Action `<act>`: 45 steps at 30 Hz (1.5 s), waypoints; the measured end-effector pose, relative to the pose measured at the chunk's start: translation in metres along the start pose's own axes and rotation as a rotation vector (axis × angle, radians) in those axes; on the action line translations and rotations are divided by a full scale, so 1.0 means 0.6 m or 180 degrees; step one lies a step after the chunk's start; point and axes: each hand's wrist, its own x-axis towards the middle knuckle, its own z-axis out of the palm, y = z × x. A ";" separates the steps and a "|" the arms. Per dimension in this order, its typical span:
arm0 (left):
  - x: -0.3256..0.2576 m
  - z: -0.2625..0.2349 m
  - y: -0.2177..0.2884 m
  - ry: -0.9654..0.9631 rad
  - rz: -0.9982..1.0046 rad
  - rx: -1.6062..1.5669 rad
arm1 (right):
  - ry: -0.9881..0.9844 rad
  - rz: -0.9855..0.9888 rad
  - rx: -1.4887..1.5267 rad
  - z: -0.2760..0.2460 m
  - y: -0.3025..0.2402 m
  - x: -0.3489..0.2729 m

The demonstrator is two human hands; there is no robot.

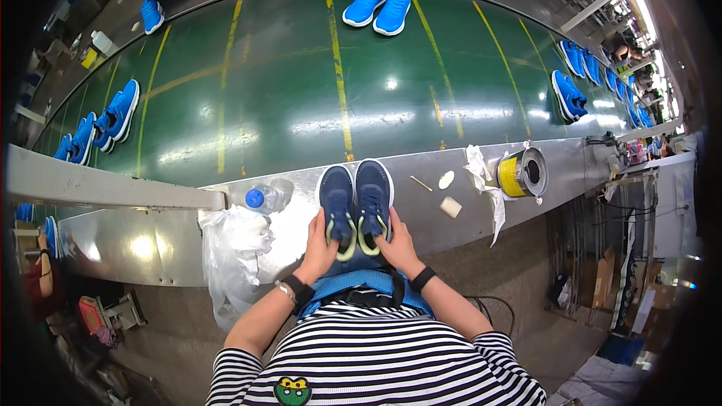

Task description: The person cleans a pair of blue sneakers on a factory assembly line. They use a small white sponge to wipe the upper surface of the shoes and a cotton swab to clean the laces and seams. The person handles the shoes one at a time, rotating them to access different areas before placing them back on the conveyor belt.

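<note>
shoes on ledge, bottle left, can right.

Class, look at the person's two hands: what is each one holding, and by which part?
The left hand grips the left dark navy shoe at its heel end; the right hand grips the right dark navy shoe likewise, both resting on the metal ledge.

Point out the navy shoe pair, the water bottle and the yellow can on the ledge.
navy shoe pair (pixel 355 194): head view, on the toe area where the two shoes meet.
water bottle (pixel 263 198): head view, on the clear body beside the blue cap.
yellow can (pixel 514 177): head view, on its yellow side wall.
</note>
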 end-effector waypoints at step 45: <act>0.106 -0.100 0.152 -0.1559 -0.1559 -0.3916 | -0.1852 0.0032 0.0253 -0.207 -0.238 0.145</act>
